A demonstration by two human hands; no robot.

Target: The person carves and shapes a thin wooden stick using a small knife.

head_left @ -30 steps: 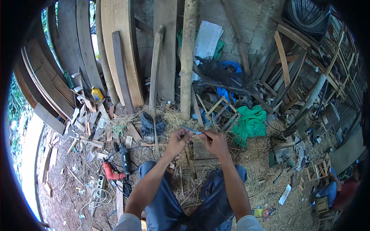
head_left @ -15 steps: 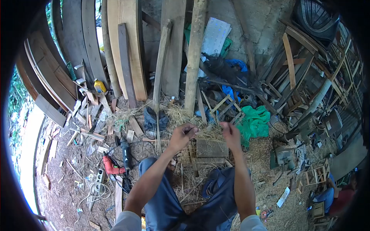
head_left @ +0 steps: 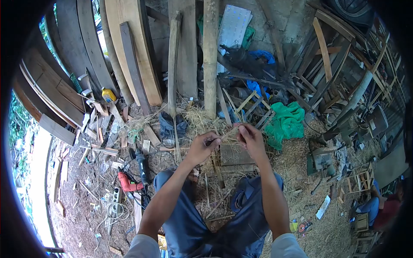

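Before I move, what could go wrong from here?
The thin strand between your left hand and right hand could slip and get lost in the loose straw. The red drill lies close beside your left leg, so a shift might knock it. The power strip sits among wood scraps and litter, so a spark might catch.

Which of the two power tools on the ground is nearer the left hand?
The dark power tool: it lies between the left hand and the red power tool, which is farther out.
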